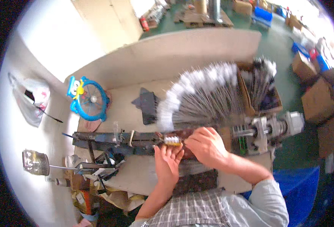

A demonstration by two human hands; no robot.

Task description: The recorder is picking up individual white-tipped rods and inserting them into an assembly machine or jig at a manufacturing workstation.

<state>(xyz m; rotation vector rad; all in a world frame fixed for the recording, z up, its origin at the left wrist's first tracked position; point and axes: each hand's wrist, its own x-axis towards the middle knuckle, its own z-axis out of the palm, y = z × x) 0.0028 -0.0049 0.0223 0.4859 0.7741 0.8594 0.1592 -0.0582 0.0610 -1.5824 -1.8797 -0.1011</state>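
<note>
My left hand (167, 162) lies palm up at the front of a long dark metal machine (144, 143), fingers spread. Its fingertips are at a small part with white coils or ridges and a yellow edge (172, 141); whether they touch it is unclear. To its right, my right hand (207, 146) is closed, fingers curled down over a reddish-brown surface (187, 133). What its fingers pinch, if anything, is hidden. Just beyond both hands spreads a large fan of thin wire-stemmed brushes with white bristle tips (204, 89).
A cardboard box (246, 89) of more brushes stands at the right. Metal clamping gear (265, 130) forms the machine's right end. A blue round fan (93, 99) and a dark flat object (149, 108) are behind. A jar on a rod (36, 162) juts left.
</note>
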